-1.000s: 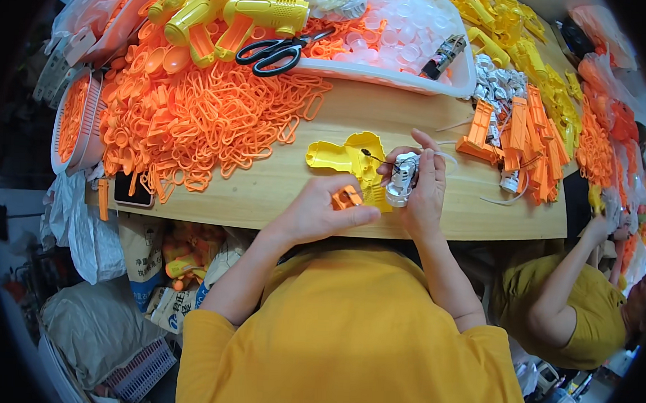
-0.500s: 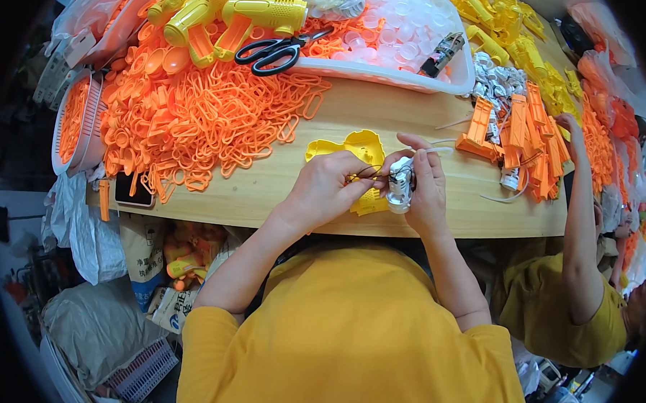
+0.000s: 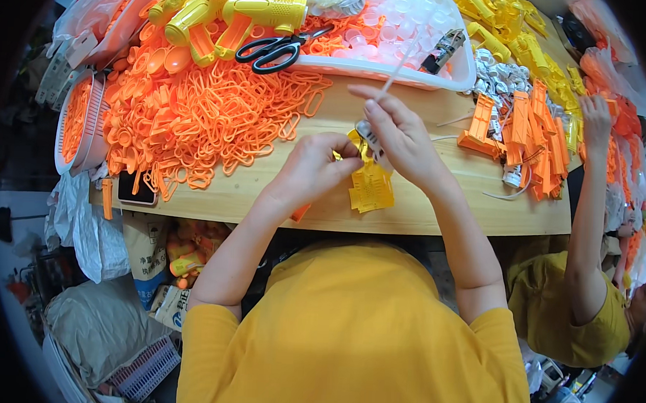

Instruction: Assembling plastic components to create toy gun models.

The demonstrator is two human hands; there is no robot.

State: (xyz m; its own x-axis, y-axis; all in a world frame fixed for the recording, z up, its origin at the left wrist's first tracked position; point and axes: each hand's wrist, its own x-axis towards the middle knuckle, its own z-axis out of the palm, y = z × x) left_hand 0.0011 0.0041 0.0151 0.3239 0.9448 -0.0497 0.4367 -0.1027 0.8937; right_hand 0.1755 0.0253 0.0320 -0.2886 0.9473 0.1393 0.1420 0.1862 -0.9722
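My right hand (image 3: 405,142) is closed around a small white and silver unit (image 3: 368,133). From that hand a thin whitish tube (image 3: 399,66) sticks up toward the far side. Just to its left, my left hand (image 3: 312,163) is pinched beside the unit, fingertips on thin dark wires (image 3: 359,144) that are partly hidden. Beneath both hands a yellow plastic shell half (image 3: 372,189) lies on the wooden table (image 3: 453,200), partly covered by them. An orange piece (image 3: 300,213) shows beside my left wrist at the near edge.
Orange clips (image 3: 218,118) are heaped at left, with black scissors (image 3: 275,52) and yellow toy-gun shells (image 3: 263,11) behind. A white tray (image 3: 386,73) holds translucent caps. Orange housings (image 3: 519,131) lie at right, near a co-worker's raised arm (image 3: 592,177).
My right hand has moved up and left and turned, tilting the white and silver unit; its tube now points upward. My left hand has shifted slightly. The co-worker's hand has moved right.
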